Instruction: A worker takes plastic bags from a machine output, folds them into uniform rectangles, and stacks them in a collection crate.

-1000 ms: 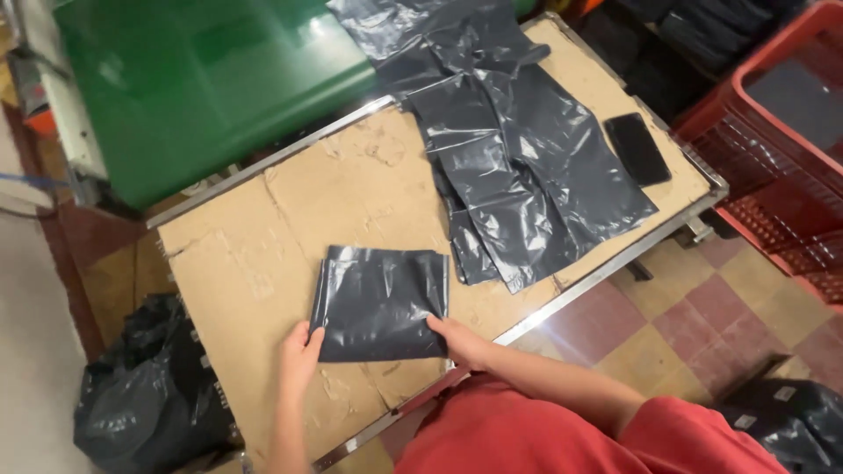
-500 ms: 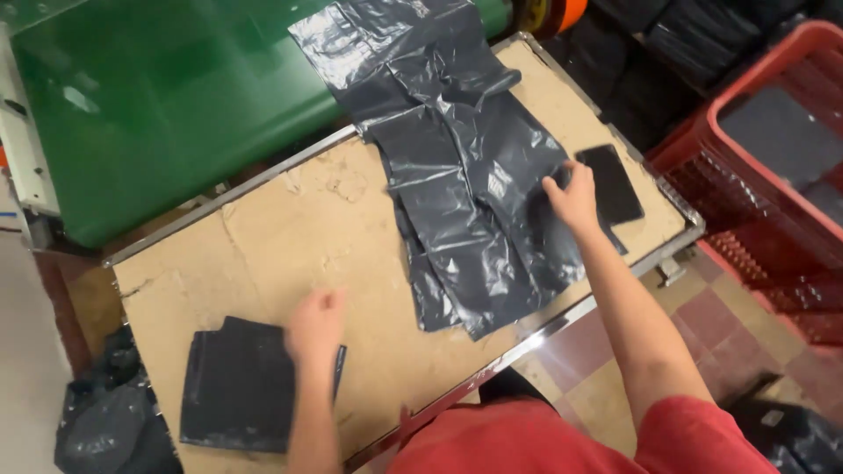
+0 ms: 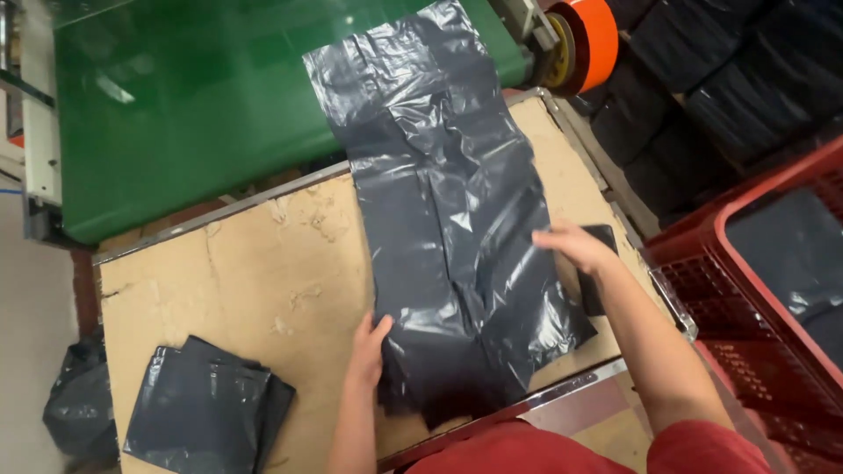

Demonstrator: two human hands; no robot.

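On the cardboard-topped table (image 3: 263,254), listed from left to right:

Crumpled black bag (image 3: 75,412), on the floor just beside the table's left edge.

Stack of folded grey bags (image 3: 206,412), flat at the near left corner, edges roughly squared; apparently kept apart from the loose material.

Left hand (image 3: 369,347), open and flat, fingers spread, pressing the near left edge of the long grey plastic sheet (image 3: 439,228); it seems to pin the slippery film against the board.

Long grey plastic sheet, unfolded and creased, running from the green conveyor surface (image 3: 184,114) down to the table's near edge, centre-right.

Right hand (image 3: 575,246), fingers loosely extended over the sheet's right edge; whether it pinches the film cannot be told.

Dark flat object (image 3: 597,290), partly hidden beneath that hand.

Orange tape roll (image 3: 584,39), at the far corner.

Red plastic crate (image 3: 773,263), beside the table, holding more grey bags.
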